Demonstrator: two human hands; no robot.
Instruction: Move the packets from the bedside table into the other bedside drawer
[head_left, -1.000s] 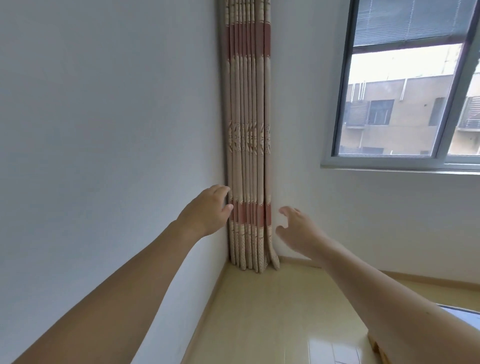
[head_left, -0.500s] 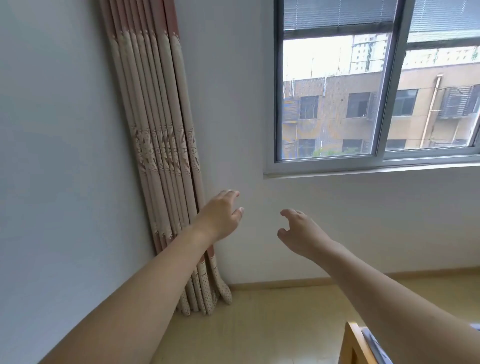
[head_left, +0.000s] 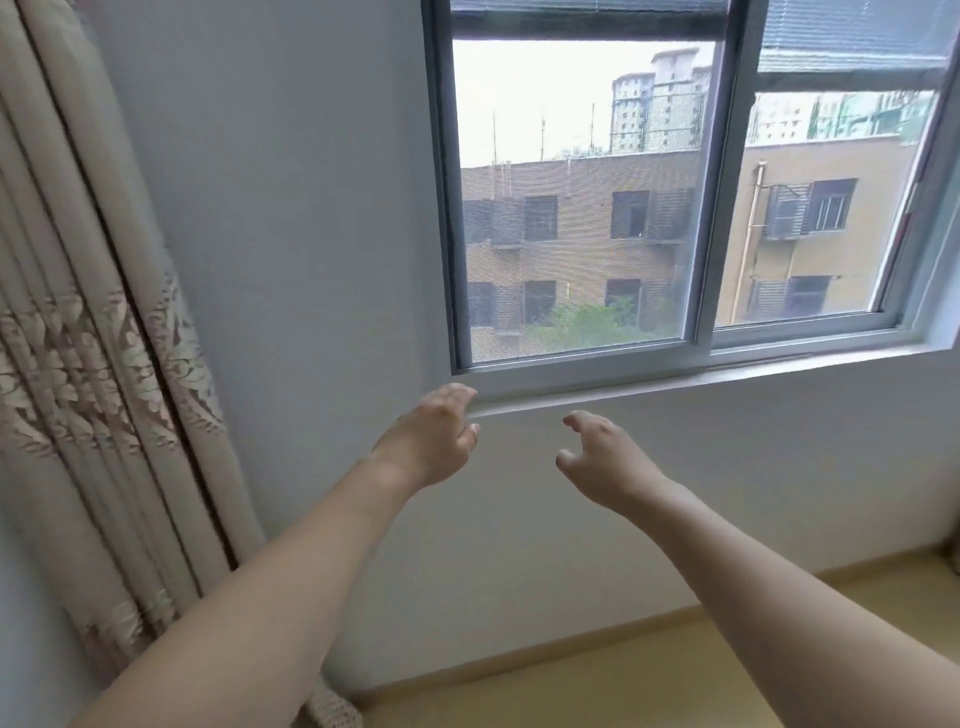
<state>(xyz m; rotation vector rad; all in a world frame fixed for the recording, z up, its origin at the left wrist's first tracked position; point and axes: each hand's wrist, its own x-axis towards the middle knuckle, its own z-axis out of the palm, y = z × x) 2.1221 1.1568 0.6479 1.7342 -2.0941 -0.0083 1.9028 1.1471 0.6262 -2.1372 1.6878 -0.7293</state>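
Left hand (head_left: 434, 436) and right hand (head_left: 602, 457) both empty, fingers relaxed, raised toward window (head_left: 582, 208) — no packets, table or drawer in view; progress probably nil, unverifiable.

Beige curtain (head_left: 78, 364) with a pale leaf-patterned band, white wall (head_left: 311, 208), grey-framed window (head_left: 722, 182), yellowish floor (head_left: 597, 691).

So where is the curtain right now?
In the head view the curtain hangs at the far left, gathered against the wall, left of the window and reaching down behind the left hand's forearm to the floor.
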